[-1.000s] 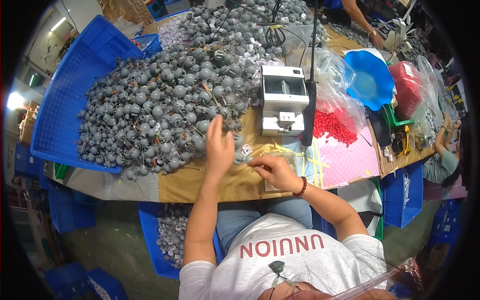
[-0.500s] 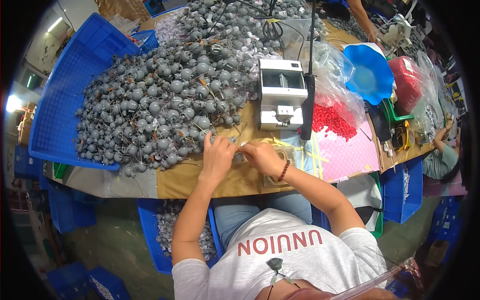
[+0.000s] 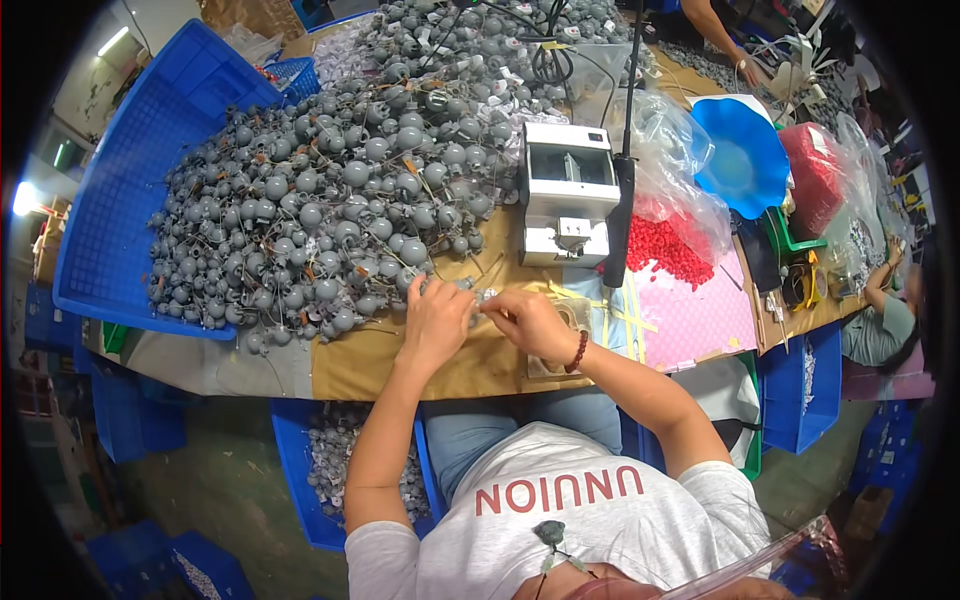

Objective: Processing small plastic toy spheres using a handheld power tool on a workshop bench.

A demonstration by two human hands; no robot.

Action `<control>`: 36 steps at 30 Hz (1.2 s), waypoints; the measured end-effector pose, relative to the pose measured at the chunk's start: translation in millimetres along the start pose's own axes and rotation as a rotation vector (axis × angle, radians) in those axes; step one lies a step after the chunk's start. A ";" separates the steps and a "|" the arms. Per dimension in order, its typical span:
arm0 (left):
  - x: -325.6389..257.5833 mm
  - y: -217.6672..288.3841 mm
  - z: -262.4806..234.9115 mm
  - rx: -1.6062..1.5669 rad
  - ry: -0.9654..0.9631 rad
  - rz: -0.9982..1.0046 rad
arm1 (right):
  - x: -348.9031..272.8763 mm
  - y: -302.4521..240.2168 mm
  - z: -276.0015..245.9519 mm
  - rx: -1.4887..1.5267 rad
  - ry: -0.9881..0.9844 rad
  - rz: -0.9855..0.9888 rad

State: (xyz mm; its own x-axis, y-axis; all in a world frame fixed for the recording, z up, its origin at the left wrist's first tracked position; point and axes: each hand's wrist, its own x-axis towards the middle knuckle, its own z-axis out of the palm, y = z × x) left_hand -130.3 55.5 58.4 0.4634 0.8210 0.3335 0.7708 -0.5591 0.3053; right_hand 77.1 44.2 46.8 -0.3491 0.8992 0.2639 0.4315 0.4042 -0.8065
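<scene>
My left hand (image 3: 438, 322) is closed around a small grey part (image 3: 466, 284), mostly hidden by the fingers, above the brown table cover. Close on its right, my right hand (image 3: 537, 325) pinches at a tiny white piece (image 3: 488, 294) at the end of that part; its exact kind is too small to make out. Just beyond my left hand spreads a big heap of grey ball-shaped parts with thin wires (image 3: 345, 205). A white and grey bench machine (image 3: 567, 195) stands beyond my right hand.
A large blue crate (image 3: 110, 240) lies tipped at the heap's left. Right of the machine are a black post (image 3: 620, 215), red small pieces (image 3: 668, 252) by a plastic bag, a pink sheet (image 3: 690, 325) and a blue wavy bowl (image 3: 742, 160). Another person's hand (image 3: 745, 70) is at the far right.
Both hands stay close together at the small part; my right hand has shifted slightly right and down. The other person's hand at the far side has come further into view.
</scene>
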 end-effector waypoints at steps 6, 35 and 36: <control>-9.9 0.7 -1.2 0.068 -0.022 -0.004 | 13.5 -9.9 -6.6 0.056 0.112 0.141; -58.0 116.2 59.7 -0.699 -0.059 -0.240 | -99.5 52.0 -70.7 -0.528 -0.109 -0.228; -58.0 116.8 60.8 -0.666 -0.060 -0.216 | -98.6 54.7 -68.0 -0.538 -0.110 -0.235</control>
State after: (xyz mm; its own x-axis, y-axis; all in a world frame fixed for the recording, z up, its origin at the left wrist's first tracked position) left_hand -40.5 -50.4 20.5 0.3682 0.9159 0.1598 0.4255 -0.3188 0.8469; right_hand 191.7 -11.0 12.7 -0.5578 0.7643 0.3236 0.6830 0.6442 -0.3442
